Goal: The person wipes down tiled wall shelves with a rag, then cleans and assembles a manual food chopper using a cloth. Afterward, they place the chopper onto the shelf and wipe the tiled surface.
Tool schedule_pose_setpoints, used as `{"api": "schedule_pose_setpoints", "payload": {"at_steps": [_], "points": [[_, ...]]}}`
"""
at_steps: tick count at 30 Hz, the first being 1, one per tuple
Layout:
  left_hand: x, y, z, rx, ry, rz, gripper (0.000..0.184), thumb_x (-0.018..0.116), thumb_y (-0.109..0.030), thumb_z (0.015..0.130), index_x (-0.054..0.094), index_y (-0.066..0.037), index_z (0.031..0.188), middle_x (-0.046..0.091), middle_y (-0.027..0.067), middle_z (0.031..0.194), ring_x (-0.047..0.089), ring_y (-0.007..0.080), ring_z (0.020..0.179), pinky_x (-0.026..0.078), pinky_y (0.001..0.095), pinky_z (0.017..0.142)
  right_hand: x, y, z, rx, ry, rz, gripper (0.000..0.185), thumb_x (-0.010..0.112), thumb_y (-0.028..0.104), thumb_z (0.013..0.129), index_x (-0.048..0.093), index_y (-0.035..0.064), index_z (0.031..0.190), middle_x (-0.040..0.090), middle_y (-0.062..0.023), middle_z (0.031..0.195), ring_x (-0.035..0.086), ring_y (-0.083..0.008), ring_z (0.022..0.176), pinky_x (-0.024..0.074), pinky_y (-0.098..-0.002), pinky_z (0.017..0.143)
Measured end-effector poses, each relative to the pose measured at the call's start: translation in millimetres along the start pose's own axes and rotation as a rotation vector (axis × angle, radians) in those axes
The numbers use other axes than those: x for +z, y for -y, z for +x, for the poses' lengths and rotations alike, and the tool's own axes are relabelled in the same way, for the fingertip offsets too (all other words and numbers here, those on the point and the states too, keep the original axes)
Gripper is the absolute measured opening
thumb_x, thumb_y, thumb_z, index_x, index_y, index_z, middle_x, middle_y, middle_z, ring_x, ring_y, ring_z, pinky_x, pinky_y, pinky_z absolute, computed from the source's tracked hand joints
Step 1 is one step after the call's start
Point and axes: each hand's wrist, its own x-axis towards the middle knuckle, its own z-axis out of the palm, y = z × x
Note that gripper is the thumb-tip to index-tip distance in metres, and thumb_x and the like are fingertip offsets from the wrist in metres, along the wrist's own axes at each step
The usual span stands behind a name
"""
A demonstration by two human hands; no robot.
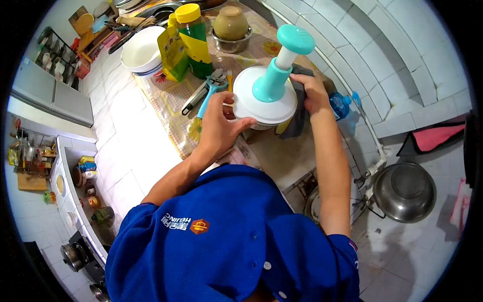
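A hand-press food chopper (265,95) with a white round lid and a turquoise plunger stands at the near edge of the table. My left hand (221,123) curls around the left side of its lid, thumb below the front rim. On the opposite side, my right hand (313,93) is bent around the chopper, one fingertip at the lid's back edge. Dark grey cloth (298,121) hangs between that hand and the lid; whether the hand grips it too, I cannot tell. The chopper's bowl is mostly hidden under the lid. A blue peeler (206,103) lies beside my left hand.
Behind stand white bowls (143,50), a green bottle with yellow cap (197,45), a yellow-green pouch (172,53) and a brown pot (231,24) in a metal bowl. At right are a blue plastic bottle (340,104), tiled wall, pipe (370,123) and metal basin (405,192).
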Motion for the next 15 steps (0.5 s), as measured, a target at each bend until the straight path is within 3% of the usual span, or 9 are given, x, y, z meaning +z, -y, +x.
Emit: {"api": "schedule_pose_setpoints", "payload": {"at_steps": [2, 6, 10, 15], "points": [[-2.3, -4.9, 2.1, -0.146, 0.015, -0.21, 0.06, 0.083, -0.007, 0.076, 0.048, 0.0, 0.124, 0.065, 0.0112, 0.108, 0.066, 0.0167, 0.094, 0.055, 0.0287, 0.081, -0.1, -7.1, 2.2, 0.003, 0.005, 0.051, 0.03, 0.069, 0.006, 0.081, 0.066, -0.003, 0.109, 0.07, -0.0141, 0.102, 0.068, -0.025, 0.088, 0.0554, -0.0375, 0.08], [0.7, 12.9, 16.5, -0.039, -0.028, -0.307, 0.053, 0.077, -0.007, 0.083, 0.048, 0.002, 0.126, 0.065, 0.0099, 0.108, 0.065, 0.0146, 0.092, 0.055, 0.029, 0.08, 2.0, -17.9, 11.7, -0.124, -0.12, 0.161, 0.028, 0.07, 0.007, 0.081, 0.066, -0.0038, 0.107, 0.07, -0.0131, 0.103, 0.067, -0.0247, 0.092, 0.0545, -0.0366, 0.082], [-2.7, 19.9, 27.0, -0.178, -0.031, -0.585, 0.04, 0.068, -0.01, 0.092, 0.052, 0.003, 0.125, 0.065, 0.0079, 0.106, 0.063, 0.0132, 0.085, 0.054, 0.0273, 0.079, 2.1, -24.5, 18.8, -0.121, -0.254, 0.191, 0.029, 0.072, 0.008, 0.081, 0.067, -0.0027, 0.108, 0.07, -0.013, 0.104, 0.067, -0.0246, 0.092, 0.0544, -0.0361, 0.083], [-5.2, 24.0, 24.4, -0.262, 0.004, -0.71, 0.033, 0.065, -0.011, 0.094, 0.055, 0.002, 0.123, 0.065, 0.0067, 0.103, 0.063, 0.0121, 0.081, 0.055, 0.0273, 0.076, 8.1, -2.2, -4.3, -0.059, -0.179, 0.172, 0.029, 0.072, 0.009, 0.082, 0.067, -0.0032, 0.107, 0.07, -0.012, 0.104, 0.068, -0.0243, 0.091, 0.0547, -0.0359, 0.082]]}}
